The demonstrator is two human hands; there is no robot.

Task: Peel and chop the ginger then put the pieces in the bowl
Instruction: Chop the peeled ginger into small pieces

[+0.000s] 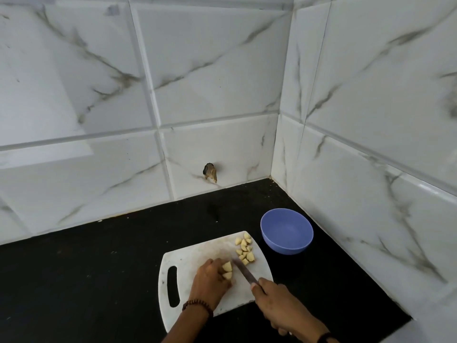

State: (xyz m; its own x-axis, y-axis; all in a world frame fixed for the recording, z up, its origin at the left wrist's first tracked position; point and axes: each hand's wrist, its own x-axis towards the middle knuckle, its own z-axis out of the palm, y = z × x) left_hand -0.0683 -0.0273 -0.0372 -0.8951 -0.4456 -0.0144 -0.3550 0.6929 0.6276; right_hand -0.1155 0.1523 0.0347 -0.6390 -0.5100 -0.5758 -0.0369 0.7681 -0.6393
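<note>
Clearly you were mid-chop: peeling looked done, since every bit of ginger in view was bare yellow. Your left hand (210, 280) sat on the white cutting board (188, 258), fingers curled tight round the remaining ginger chunk (227, 270), pinning it w/ the cut face pointing right. Your right hand (274, 303) came in from the near right, fist closed on the knife (243, 271) handle, wrist low, blade angled up-left w/ its tip just beside the chunk. Couldn't tell if the edge was touching the board or a hair above it.

Cut ginger pieces (244, 248) lay in a loose pile at the far right corner of the board, near the blue bowl (286, 231). Bowl stood on the black countertop (99, 268) just right of the board, nothing visible inside.

Judging by that, approx. most of the root was chopped; one chunk left. Next move needed: slice down through the chunk close to your fingertips, so keep them tucked back from the blade. After that, gather the pile and the new pieces and shift them right into the bowl, prob. w/ the blade as a scraper.
</note>
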